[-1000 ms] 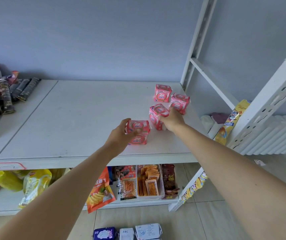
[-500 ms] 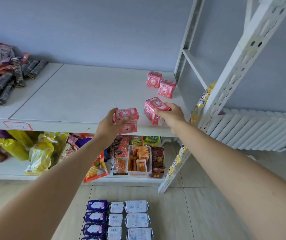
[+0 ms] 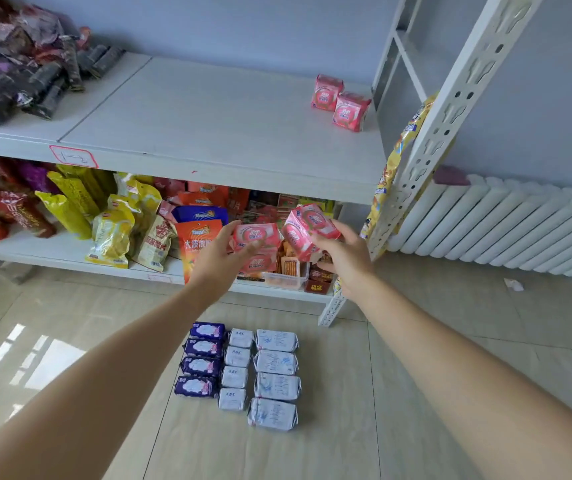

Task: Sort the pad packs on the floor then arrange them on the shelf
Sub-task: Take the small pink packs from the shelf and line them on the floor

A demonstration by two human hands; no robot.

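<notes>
My left hand (image 3: pixel 217 259) grips a pink pad pack (image 3: pixel 258 245), held in the air in front of the lower shelf. Just to its right, my right hand (image 3: pixel 341 256) holds a second pink pad pack (image 3: pixel 307 230), tilted. Two more pink packs (image 3: pixel 341 103) stand at the back right of the white upper shelf (image 3: pixel 208 126). On the floor below lie three sorted columns: purple packs (image 3: pixel 201 358), small white packs (image 3: pixel 236 368) and larger white packs (image 3: pixel 275 377).
Dark snack packets (image 3: pixel 21 67) pile on the upper shelf's left end. The lower shelf (image 3: pixel 70 254) is crowded with yellow, orange and red snack bags. A perforated white upright (image 3: pixel 447 109) and a white radiator (image 3: pixel 506 223) stand to the right. Tiled floor (image 3: pixel 416 341) spreads beneath.
Both hands have come back from the upper shelf and down, each still holding its pink pack. The view has tilted downward, so the floor packs now show in full.
</notes>
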